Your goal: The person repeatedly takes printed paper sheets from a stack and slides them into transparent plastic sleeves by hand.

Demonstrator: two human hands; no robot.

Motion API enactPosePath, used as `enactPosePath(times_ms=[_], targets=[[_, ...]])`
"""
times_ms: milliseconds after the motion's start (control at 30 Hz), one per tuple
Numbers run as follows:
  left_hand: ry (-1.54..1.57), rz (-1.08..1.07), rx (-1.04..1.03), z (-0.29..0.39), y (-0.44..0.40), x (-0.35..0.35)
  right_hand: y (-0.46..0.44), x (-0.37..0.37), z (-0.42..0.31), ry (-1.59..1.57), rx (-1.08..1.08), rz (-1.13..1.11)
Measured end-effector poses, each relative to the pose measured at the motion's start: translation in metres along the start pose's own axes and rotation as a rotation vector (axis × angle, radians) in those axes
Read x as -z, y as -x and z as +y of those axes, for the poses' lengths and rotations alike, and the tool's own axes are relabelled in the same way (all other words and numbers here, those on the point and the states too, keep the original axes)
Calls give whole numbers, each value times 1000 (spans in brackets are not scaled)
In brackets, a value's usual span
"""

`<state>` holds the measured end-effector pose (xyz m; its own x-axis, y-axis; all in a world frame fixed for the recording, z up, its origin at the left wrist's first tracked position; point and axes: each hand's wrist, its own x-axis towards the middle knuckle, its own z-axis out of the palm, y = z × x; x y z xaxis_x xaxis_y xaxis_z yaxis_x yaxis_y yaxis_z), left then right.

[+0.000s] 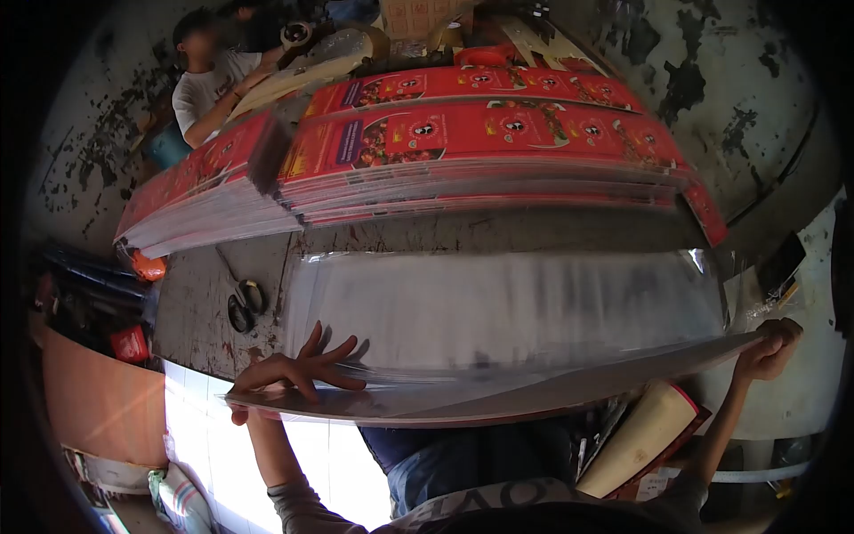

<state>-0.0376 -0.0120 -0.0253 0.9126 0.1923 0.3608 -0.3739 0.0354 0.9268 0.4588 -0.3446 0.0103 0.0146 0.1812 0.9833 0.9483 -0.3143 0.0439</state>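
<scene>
grey-white sheet (498, 396) along the near side of the table (200, 294); my right hand (770, 351) clenched on its corner, left hand (289, 370) fanned wide over the other end. red printed stacks (463, 126) behind look done; this sheet, i judge, isn't.

- I can't see the end of the long sheet (534, 396) inside the right hand (769, 349).
- Little words on the red sheets (467, 125) are too small for me.
- The top edge cuts off the brown box (422, 18).
</scene>
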Motion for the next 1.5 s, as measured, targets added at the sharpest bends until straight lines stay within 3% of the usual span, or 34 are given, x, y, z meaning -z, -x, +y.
enactPosePath(times_ms=[133,200,367,400,500,533,567,633,667,700,733,767,800,867,933,1000,1067,1167,1233,1400,1500], targets=[[-27,62,-20,-1,1,-8,16,21,-7,-83,1,64],[-59,70,11,-3,4,-6,14,24,-19,99,124,103],[-280,4,174,11,-10,-6,26,44,3,244,111,310],[-378,-20,212,16,-14,-8,19,47,6,183,45,249],[-579,16,233,26,-25,-11,5,35,6,396,-322,97],[-645,37,225,29,-25,-6,-10,25,2,419,-252,-20],[-435,223,177,30,-22,-7,-23,12,4,423,-215,-85],[-329,871,-32,30,-12,-1,-61,-27,-7,250,-136,-122],[-445,1104,-45,44,-36,-1,-68,-44,16,295,-190,-195],[-567,958,12,69,-63,8,-91,-67,3,221,-189,-206],[-713,978,35,83,-79,28,-108,-92,10,114,-125,-214],[-908,981,-46,95,-103,43,-125,-115,10,107,-200,-328],[-956,1001,32,106,-124,56,-133,-149,25,-21,-64,-293],[-1007,1022,104,115,-149,77,-145,-206,31,-158,-24,-438],[-1610,1043,180,105,-162,98,-124,-276,55,-189,17,-569],[-2129,799,-200,81,-158,109,-110,-305,50,-207,-22,-664],[-1755,638,76,69,-161,80,-94,-315,27,-271,-197,-874],[-1677,543,182,38,-152,73,-80,-329,33,-282,-206,-762],[-1868,475,91,20,-148,73,-87,-325,34,-344,-267,-888],[-1911,523,180,16,-149,68,-121,-299,47,-351,-421,-1106],[-1839,529,181,14,-150,67,-130,-270,33,-96,-545,-1222]])
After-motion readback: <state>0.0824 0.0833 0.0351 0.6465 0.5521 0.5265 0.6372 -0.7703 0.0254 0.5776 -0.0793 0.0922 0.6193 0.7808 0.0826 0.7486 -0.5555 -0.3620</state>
